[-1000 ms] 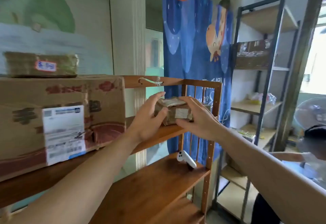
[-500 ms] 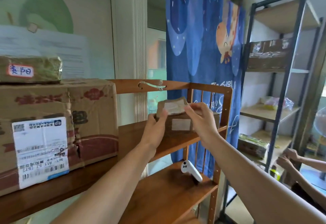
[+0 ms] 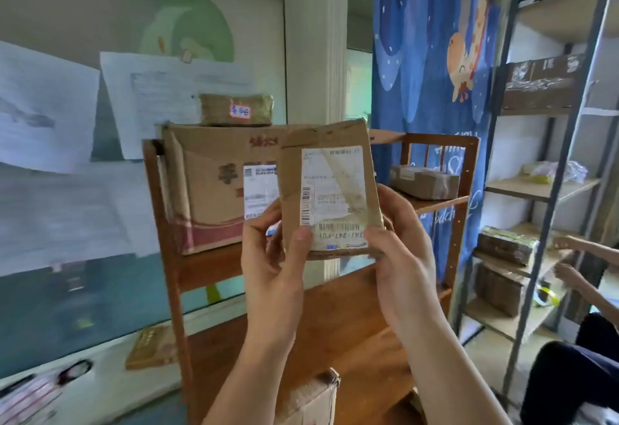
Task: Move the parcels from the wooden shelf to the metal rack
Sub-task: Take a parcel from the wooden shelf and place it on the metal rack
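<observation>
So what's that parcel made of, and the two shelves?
Parcel: looks like brown cardboard, creased, with shiny clear tape over a white paper label. Near shelf: wood, reddish-brown and smooth. Rack: thin dark posts, likely painted metal, with pale boards.

On the wooden shelf, the top board's right end holds one small parcel, with bare board before it. A large box fills the left end. The metal rack has open middle-shelf room.

Both hands, left hand and right hand, hold a flat parcel upright.
</observation>
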`<state>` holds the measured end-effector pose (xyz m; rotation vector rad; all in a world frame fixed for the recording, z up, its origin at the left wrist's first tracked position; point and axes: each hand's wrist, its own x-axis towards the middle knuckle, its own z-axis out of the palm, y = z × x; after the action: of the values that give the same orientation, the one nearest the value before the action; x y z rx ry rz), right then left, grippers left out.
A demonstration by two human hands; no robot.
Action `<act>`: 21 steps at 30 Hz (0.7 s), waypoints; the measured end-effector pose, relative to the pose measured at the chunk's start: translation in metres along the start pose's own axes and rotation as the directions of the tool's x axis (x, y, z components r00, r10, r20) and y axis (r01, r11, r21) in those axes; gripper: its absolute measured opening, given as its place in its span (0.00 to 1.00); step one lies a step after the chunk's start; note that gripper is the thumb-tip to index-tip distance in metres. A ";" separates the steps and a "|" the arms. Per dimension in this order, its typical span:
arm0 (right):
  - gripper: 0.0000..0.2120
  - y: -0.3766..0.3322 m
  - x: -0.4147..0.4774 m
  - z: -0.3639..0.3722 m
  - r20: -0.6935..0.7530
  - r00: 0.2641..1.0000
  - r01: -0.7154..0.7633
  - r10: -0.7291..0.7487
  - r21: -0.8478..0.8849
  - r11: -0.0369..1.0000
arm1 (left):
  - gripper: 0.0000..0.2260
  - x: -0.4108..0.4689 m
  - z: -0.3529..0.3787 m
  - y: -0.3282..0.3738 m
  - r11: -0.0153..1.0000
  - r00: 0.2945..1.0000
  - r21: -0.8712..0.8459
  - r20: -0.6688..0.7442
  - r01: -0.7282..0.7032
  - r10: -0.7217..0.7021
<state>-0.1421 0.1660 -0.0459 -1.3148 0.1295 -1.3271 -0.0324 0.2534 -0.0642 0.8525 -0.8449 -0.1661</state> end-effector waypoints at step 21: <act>0.12 -0.018 -0.162 0.230 0.547 0.766 -0.330 0.339 -0.117 0.937 | 0.20 -0.150 -0.272 0.218 0.982 0.875 0.152 -0.484 0.111 -0.024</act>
<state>-0.0448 0.4302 -0.0453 -1.5601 -0.0366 -0.5974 0.0195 0.6284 -0.0945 1.0342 -0.3622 0.0635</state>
